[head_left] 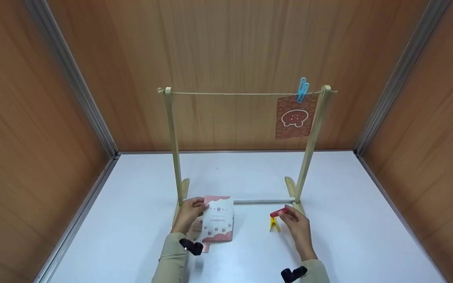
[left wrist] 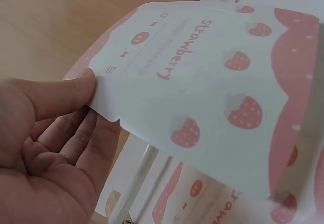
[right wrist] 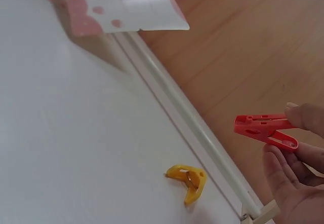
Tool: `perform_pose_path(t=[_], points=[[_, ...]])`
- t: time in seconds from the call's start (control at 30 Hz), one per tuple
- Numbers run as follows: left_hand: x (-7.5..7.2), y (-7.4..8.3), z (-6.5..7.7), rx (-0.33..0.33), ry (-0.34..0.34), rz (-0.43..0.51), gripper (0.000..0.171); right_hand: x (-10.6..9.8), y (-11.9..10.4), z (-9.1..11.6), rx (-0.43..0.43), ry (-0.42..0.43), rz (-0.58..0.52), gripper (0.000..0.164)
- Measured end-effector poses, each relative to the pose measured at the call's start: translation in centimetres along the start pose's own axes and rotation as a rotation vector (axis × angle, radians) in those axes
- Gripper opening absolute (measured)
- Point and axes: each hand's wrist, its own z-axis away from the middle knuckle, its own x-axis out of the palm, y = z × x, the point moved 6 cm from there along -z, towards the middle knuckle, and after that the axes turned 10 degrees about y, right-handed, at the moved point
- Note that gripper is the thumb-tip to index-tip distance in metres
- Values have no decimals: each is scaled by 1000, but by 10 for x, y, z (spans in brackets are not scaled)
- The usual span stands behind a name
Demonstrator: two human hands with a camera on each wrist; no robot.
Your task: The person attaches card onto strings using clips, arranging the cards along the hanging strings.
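My left hand (head_left: 188,214) pinches a flat strawberry-print packet (head_left: 218,218) by one corner, thumb on its printed face. The packet is white with pink wavy ends, and a small notch shows in its edge in the left wrist view. Under it, partly covered, lies a second strawberry packet (left wrist: 197,196). In my right hand (head_left: 296,226), thumb and fingers pinch a red clothespin (right wrist: 258,125) by its handle end, its nose pointing toward the left. Below that hand, a yellow clothespin (head_left: 274,226) lies on the white table.
A wooden rack stands ahead, with a string (head_left: 230,94) tied between its left post (head_left: 174,145) and right post (head_left: 313,145). Near the right post, a blue clothespin (head_left: 302,89) holds a brown bear-print packet (head_left: 294,118) on the string. A white bar (head_left: 264,201) joins the feet.
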Motion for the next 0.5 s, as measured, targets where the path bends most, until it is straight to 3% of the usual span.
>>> perform_pose_path(t=[0.33,0.5], points=[[6,17,0,55,35,0,32,3,-19,1,-53,-28,-36,53],[10,23,-1,46,44,5,32,5,-30,0,-62,-40,-17,53]])
